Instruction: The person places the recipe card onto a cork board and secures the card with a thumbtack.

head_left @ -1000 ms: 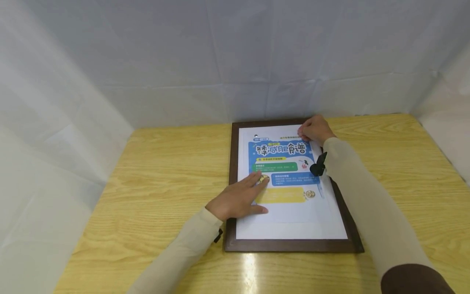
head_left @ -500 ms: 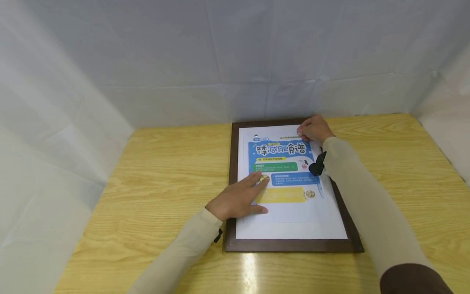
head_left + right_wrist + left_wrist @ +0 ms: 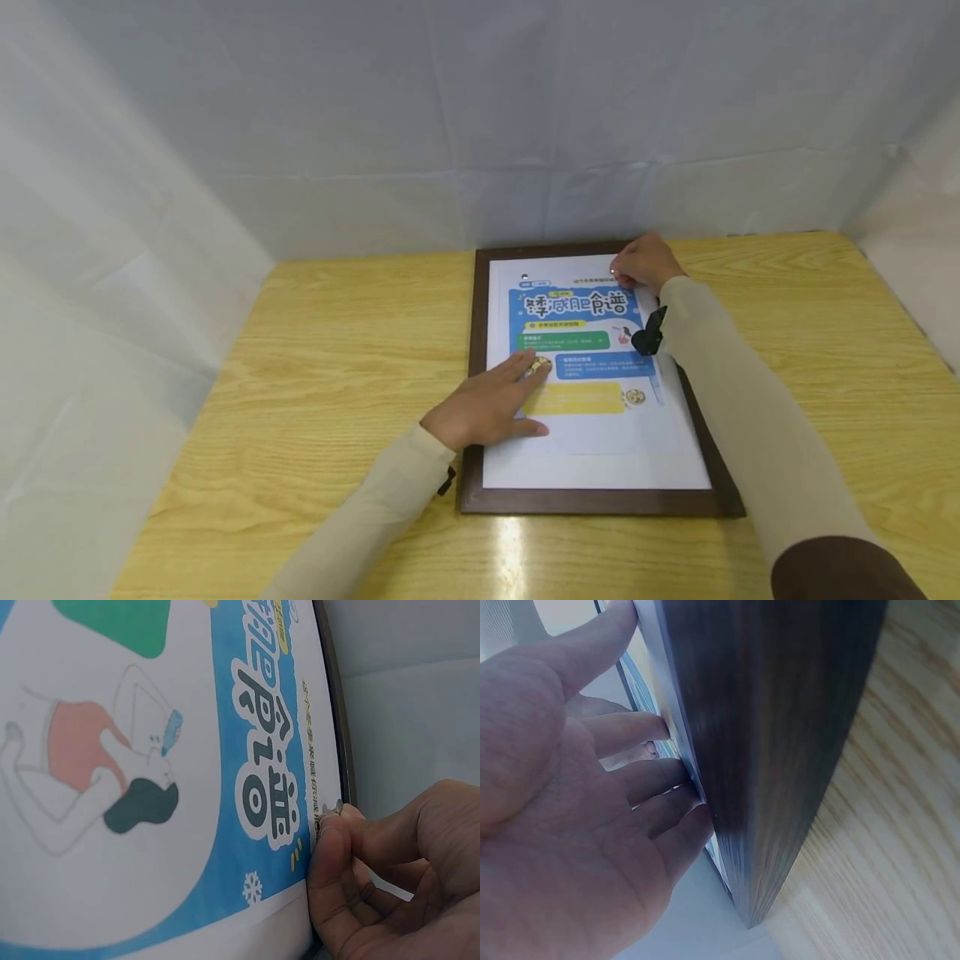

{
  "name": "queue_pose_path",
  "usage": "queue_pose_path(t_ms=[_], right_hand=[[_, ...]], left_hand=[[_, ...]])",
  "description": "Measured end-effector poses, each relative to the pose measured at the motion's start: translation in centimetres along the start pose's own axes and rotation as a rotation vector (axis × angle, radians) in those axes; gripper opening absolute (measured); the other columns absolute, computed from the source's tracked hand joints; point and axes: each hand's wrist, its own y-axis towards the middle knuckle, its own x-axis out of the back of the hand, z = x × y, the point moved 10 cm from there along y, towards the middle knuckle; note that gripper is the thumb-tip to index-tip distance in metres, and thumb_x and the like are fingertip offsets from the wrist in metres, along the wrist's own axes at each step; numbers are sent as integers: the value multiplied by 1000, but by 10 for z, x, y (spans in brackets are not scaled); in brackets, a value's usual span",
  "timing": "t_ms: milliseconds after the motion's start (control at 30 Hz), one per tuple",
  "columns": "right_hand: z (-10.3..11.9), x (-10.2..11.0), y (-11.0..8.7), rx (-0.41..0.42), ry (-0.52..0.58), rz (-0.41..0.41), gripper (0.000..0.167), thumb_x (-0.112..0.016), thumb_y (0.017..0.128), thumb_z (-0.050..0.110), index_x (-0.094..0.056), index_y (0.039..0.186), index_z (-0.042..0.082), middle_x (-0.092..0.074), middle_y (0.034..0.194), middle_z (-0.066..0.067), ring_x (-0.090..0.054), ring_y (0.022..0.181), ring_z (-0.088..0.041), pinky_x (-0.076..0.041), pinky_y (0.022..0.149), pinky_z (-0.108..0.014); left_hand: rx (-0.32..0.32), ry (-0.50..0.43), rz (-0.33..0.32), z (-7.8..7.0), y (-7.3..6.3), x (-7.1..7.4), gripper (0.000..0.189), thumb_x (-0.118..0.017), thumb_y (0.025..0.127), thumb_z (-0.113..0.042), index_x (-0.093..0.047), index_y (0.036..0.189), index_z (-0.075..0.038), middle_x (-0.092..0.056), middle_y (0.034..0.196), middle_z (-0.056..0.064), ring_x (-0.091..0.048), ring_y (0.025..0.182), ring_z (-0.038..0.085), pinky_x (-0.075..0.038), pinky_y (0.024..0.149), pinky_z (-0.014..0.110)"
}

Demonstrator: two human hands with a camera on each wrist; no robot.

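Note:
A printed poster [image 3: 570,325] with blue, green and yellow blocks lies on a white board [image 3: 600,471] in a dark brown frame [image 3: 592,502]. My left hand [image 3: 483,408] rests spread on the poster's left part; in the left wrist view its fingers [image 3: 671,780] reach over the frame's side. At the poster's top right corner, my right hand [image 3: 648,265] pinches a small silver round-headed thumbtack [image 3: 339,805] between thumb and forefinger, close against the paper. Another silver round head [image 3: 524,277] sits at the poster's top left corner.
The frame lies on a yellow wood-grain table [image 3: 330,358], its top side near the table's back edge. White sheeting [image 3: 360,125] hangs behind and at both sides. A black wrist device [image 3: 651,332] on the right sleeve overhangs the poster.
The right fingertips have shifted slightly at the top right corner, and more of the silver head shows between them. The left hand stays where it was.

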Motion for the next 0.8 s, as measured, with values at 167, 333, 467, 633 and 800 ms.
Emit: queue_pose_path(t_ms=[167,333,467,633,800], right_hand=[[1,1,-3,-7,6,-5,22,-63,94,10,-68,109,-6,-62,76,-11,-61,73,-25,-49,69,-31],[4,1,-6,-7,19,-12,19,-65,93,8,-69,104,-7,-61,72,-10,-60,69,-23,-49,66,-30],[3,3,-6,-12,17,-15,17,-65,92,7,-69,100,-8,-60,70,-9,-59,67,-22,-48,63,-30],[0,2,-2,-42,9,-27,15,-66,92,8,-70,96,-6,-61,69,-9,-60,65,-22,-49,60,-28],[-3,1,1,-58,-3,-37,16,-66,92,10,-70,95,-5,-62,69,-10,-61,64,-22,-49,60,-29]], left_hand=[[-1,1,-2,0,-1,0,86,-62,96,-52,-22,163,-16,-8,169,9,-7,156,23,-17,125,40],[0,-5,-1,-1,-2,1,86,-63,96,-52,-22,162,-15,-9,169,9,-7,156,23,-17,124,40],[-1,-10,0,-1,-2,2,86,-63,96,-51,-22,163,-15,-8,169,9,-6,156,23,-17,125,40],[-3,-9,1,-1,-1,2,85,-63,96,-51,-22,163,-15,-9,169,9,-7,156,23,-16,125,40],[-4,-3,0,-1,-2,2,85,-63,96,-51,-23,162,-15,-10,169,9,-7,155,23,-17,124,40]])
